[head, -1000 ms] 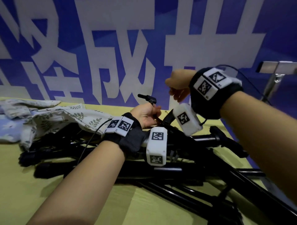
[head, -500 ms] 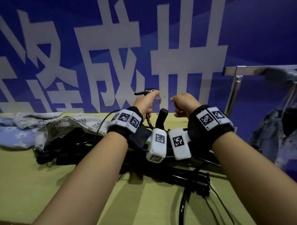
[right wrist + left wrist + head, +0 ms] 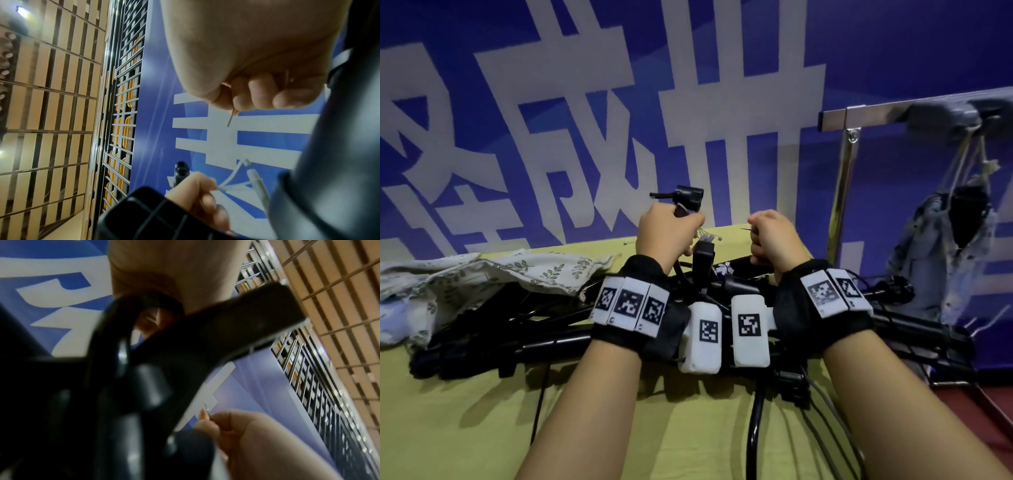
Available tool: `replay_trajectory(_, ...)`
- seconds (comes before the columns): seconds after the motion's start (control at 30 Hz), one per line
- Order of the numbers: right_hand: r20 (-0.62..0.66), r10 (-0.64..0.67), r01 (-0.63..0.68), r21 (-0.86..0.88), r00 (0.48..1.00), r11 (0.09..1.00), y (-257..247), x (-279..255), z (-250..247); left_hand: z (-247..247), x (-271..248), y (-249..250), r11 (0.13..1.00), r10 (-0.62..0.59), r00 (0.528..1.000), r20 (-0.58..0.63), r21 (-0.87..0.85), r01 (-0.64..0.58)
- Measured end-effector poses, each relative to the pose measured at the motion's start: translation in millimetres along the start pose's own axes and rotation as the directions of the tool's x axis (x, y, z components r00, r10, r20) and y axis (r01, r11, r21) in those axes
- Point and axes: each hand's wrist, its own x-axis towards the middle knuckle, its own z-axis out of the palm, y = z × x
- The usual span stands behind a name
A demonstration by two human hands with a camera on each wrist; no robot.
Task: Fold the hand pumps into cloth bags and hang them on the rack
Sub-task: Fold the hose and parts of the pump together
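Observation:
Several black hand pumps [image 3: 558, 342] lie piled on the yellow table [image 3: 465, 428]. My left hand [image 3: 681, 226] is raised over the pile and grips a pump hose just under its black nozzle head [image 3: 690, 198]. White plastic adapters [image 3: 709, 237] dangle from that grip, the adapters [image 3: 236, 183] also showing in the right wrist view. My right hand [image 3: 760, 233] is level with it, a little to the right, and pinches a thin metal needle [image 3: 231, 118]. Floral cloth bags [image 3: 493, 274] lie flat at the left. A steel rack [image 3: 876, 111] stands at the right.
A filled cloth bag [image 3: 945, 246] hangs by its cord from the rack bar. A blue banner with white characters [image 3: 585, 102] closes off the back. Black cables [image 3: 753, 438] trail from the wrists over the near table. The table's right edge lies under the rack.
My right hand came down from the upper right to sit beside the left. My left hand lifted the hose nozzle off the pile. The view swung right, bringing in the rack and hanging bag.

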Motion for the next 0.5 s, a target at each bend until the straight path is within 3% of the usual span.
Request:
replay_trajectory(0.3,0.029,-0.164,0.167,-0.123,0.986,0.978,-2,-7,10,2,-8,-2,0.982,0.112,0.994,0.006,-0.155,-0.110)
replay_trajectory(0.5,0.044,-0.237,0.241,-0.211,0.970,0.947,-1,-10,12,4,-7,-16,0.953,0.102,0.985,-0.137,-0.271,-0.136)
